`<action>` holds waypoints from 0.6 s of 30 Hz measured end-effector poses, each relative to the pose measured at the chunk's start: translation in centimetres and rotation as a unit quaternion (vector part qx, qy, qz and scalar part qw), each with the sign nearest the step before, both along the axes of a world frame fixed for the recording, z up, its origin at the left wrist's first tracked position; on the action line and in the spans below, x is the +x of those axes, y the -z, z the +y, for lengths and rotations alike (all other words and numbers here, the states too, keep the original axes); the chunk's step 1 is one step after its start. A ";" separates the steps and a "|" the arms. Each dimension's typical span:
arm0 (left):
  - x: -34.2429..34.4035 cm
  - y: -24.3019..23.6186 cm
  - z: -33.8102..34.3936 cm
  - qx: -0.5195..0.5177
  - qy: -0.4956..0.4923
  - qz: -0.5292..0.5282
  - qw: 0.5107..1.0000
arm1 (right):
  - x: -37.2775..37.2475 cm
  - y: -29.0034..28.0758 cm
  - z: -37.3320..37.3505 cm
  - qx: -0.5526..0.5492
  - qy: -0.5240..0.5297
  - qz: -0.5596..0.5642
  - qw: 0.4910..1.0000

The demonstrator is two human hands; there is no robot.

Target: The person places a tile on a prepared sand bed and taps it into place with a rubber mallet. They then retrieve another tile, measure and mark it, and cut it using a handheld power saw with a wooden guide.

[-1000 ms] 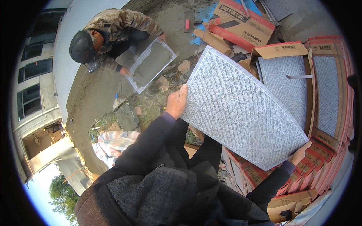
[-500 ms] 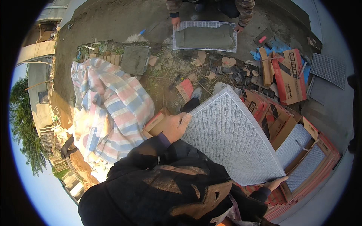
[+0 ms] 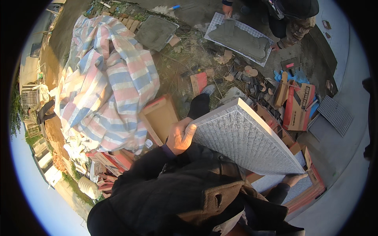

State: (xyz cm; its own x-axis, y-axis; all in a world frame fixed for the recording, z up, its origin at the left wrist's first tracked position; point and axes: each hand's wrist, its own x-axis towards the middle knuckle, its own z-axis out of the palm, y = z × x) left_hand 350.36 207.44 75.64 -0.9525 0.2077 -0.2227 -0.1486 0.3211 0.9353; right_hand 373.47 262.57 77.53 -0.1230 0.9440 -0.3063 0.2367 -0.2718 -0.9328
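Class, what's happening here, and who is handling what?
The person's left hand grips the left corner of a grey ribbed slab, held at a tilt, and the right hand has its lower right corner. Farther off, a co-worker's hands touch a gridded panel spread with grey paste. An open cardboard box shows left of the left hand, beside a crumpled striped sheet.

Dark printed lettering [image 3: 306, 94], on a red-and-brown cardboard carton [image 3: 300, 112]

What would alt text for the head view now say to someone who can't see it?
The wearer's left hand and right hand hold a tilted grey textured slab. Ahead, a co-worker touches a panel spread with grey mortar; a striped sheet lies to the left.
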 end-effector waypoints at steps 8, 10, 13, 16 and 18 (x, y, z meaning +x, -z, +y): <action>3.2 -0.8 -4.5 0.021 -0.111 0.065 0.991 | -8.4 -0.1 0.4 -0.027 -0.096 0.080 0.992; 3.1 -0.7 -6.8 0.015 -0.141 0.059 0.988 | -13.6 -0.3 -1.6 -0.004 -0.119 0.043 0.992; 2.0 0.6 -10.8 -0.011 -0.181 0.048 0.982 | -22.0 0.2 -5.4 0.011 -0.151 0.006 0.988; -1.2 3.0 -14.9 -0.026 -0.226 0.040 0.973 | -31.0 0.6 -9.5 0.021 -0.233 0.071 0.970; -3.8 5.0 -17.5 -0.060 -0.248 0.085 0.963 | -36.8 0.6 -12.6 0.052 -0.247 0.054 0.966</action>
State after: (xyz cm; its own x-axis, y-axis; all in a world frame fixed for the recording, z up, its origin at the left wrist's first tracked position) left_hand 346.52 189.95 70.66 -0.9527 -0.3000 -0.0486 -0.1594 0.3573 0.9203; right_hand 336.65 249.99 76.93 -0.5927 0.7865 -0.1733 0.2141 -0.0536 -0.9753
